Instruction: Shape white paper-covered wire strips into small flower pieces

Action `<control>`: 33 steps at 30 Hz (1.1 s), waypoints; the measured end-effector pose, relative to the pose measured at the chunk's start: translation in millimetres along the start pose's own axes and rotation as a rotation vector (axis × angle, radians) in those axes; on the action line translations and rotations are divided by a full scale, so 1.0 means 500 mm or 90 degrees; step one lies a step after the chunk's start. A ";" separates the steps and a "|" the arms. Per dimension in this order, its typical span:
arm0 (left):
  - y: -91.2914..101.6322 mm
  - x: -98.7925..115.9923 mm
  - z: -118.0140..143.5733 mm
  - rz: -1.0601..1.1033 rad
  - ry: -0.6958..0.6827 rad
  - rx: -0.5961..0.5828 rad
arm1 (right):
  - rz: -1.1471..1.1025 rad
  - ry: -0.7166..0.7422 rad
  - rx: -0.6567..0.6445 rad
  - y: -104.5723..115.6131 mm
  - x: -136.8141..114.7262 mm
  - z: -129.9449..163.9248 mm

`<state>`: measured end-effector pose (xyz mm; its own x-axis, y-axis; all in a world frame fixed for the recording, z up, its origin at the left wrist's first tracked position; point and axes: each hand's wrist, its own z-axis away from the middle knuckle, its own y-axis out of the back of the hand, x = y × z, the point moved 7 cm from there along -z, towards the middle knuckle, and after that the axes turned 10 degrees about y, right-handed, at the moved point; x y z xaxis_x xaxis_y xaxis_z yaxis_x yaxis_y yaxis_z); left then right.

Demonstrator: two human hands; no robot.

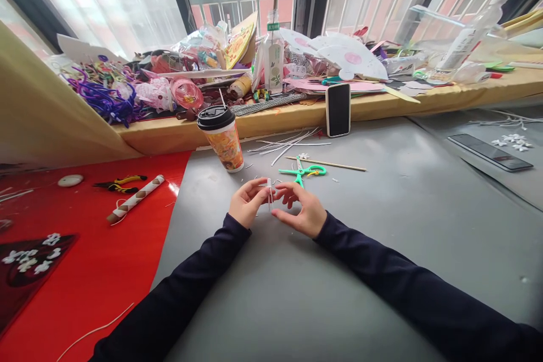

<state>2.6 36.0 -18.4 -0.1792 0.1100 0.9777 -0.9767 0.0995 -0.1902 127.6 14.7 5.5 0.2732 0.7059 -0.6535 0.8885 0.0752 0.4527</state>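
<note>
My left hand (246, 203) pinches a narrow white paper strip (270, 195), held upright above the grey table. My right hand (306, 215) is just to its right, thumb and fingers apart and curved toward the strip; whether a fingertip touches it I cannot tell. Right behind my hands lie green-handled scissors (299, 170) and a thin wooden stick (339, 164). Farther back is a loose bunch of long white paper strips (284, 144). Tiny white scraps are scattered around the scissors.
A lidded paper cup (223, 144) stands left of the strips. One phone (338, 110) leans upright against the cluttered ledge (373, 104); another phone (490, 151) lies at right beside small white flower shapes (512, 141). Pliers (121, 184) and a wrapped tube (136, 199) rest on the red surface.
</note>
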 end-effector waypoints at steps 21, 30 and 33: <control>0.003 -0.022 -0.006 0.129 0.084 0.003 | 0.150 0.079 -0.007 0.004 -0.008 0.006; 0.005 -0.028 -0.005 0.116 0.118 0.024 | 0.208 0.166 -0.057 -0.002 -0.025 0.000; 0.003 -0.029 -0.004 0.107 0.127 0.019 | 0.246 0.207 -0.094 -0.005 -0.032 -0.002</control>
<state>4.2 36.6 -33.2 -0.3158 0.3163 0.8946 -0.9386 0.0339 -0.3433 120.7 4.0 15.2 0.4218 0.8820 -0.2104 0.6779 -0.1526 0.7191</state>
